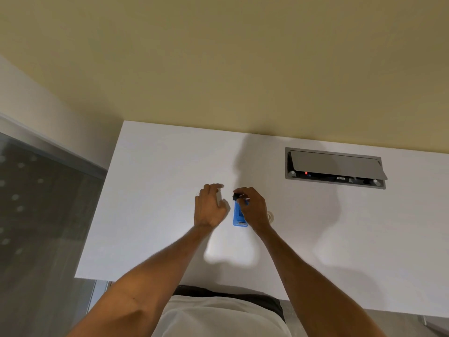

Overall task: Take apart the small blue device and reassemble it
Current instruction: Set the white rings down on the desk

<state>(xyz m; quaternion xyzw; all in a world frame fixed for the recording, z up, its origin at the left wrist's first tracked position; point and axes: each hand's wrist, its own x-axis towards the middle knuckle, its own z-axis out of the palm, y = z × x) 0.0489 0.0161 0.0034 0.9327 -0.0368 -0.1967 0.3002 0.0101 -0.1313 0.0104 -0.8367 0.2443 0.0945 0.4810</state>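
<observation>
White desk (155, 166), yellowish wall (218, 57), grey floor (36, 215), desk cable box w/ flap (335, 167)

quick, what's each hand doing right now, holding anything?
Left hand: open, resting on the table, holding nothing.
Right hand: pinching a small black part above the blue device.

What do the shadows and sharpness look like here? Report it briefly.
Head view: soft double shadows of the arms fall on the white table, away from the person; a bright patch sits just near of the blue device; the right hand pinches a small black part, too blurred to identify; wide-angle bending skews the table's edges.
</observation>
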